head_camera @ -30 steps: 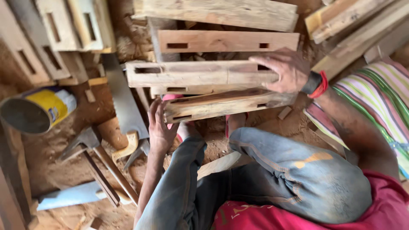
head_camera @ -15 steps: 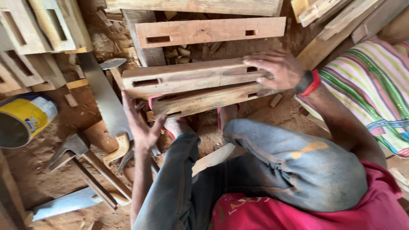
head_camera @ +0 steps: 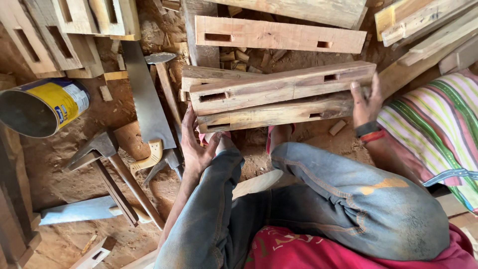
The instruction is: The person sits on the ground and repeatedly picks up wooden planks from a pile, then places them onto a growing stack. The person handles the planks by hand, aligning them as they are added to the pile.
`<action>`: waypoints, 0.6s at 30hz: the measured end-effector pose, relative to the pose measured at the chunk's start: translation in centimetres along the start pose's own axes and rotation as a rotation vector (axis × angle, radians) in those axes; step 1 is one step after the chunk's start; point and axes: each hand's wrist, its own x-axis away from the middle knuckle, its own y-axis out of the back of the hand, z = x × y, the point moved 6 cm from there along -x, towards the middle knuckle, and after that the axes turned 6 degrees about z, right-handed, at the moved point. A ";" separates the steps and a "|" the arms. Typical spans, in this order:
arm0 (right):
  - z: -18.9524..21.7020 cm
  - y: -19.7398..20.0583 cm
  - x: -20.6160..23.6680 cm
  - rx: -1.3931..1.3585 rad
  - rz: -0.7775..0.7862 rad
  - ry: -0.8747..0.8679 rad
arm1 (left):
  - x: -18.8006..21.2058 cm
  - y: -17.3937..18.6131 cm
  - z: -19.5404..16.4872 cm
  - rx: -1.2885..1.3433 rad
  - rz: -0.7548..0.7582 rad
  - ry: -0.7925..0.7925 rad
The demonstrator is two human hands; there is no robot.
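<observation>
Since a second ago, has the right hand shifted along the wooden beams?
Yes. The right hand was on top of the upper mortised beam; it now grips the beams' right end, nearer the striped cloth.

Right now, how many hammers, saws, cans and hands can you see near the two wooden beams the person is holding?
Wooden beams held: 2
Hammers: 2
Saws: 1
Cans: 1
Hands, left hand and right hand: 2
Total: 8
</observation>
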 end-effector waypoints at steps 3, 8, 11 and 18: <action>-1.6 0.4 1.6 -0.115 -0.078 -0.104 | 0.1 -0.3 0.0 0.029 0.015 0.035; -1.7 0.1 4.4 -0.268 -0.028 -0.030 | 0.4 -0.7 0.3 0.046 -0.008 0.038; -4.4 0.3 4.9 -0.447 -0.177 -0.304 | 0.2 -0.8 0.2 0.043 -0.078 -0.098; -5.1 0.3 4.5 -0.561 -0.191 -0.443 | 1.6 -1.4 2.5 0.079 -0.090 0.206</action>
